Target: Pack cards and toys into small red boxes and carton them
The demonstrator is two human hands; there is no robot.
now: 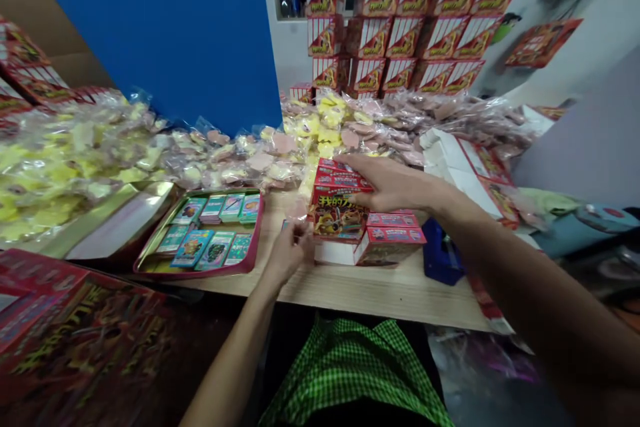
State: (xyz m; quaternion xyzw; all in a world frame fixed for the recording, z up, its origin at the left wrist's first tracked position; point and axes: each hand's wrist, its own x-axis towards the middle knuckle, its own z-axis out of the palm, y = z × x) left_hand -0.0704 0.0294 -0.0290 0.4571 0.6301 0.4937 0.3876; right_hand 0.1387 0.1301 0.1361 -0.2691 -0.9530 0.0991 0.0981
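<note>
A red printed box [336, 207] stands on the wooden table [360, 290] among a few flatter red boxes [395, 230]. My right hand [387, 183] lies over the top of the red box, fingers stretched flat across its lid. My left hand [290, 250] is at the box's lower left side, fingers curled round a small clear packet [295, 213] that I cannot make out well. Both forearms reach in from the bottom of the view.
A red tray [207, 230] of small teal card packs sits left of the box. Heaps of clear-wrapped yellow and pink items [320, 127] cover the back of the table. Stacked red cartons [400, 20] stand behind. A blue object [440, 257] lies right of the boxes.
</note>
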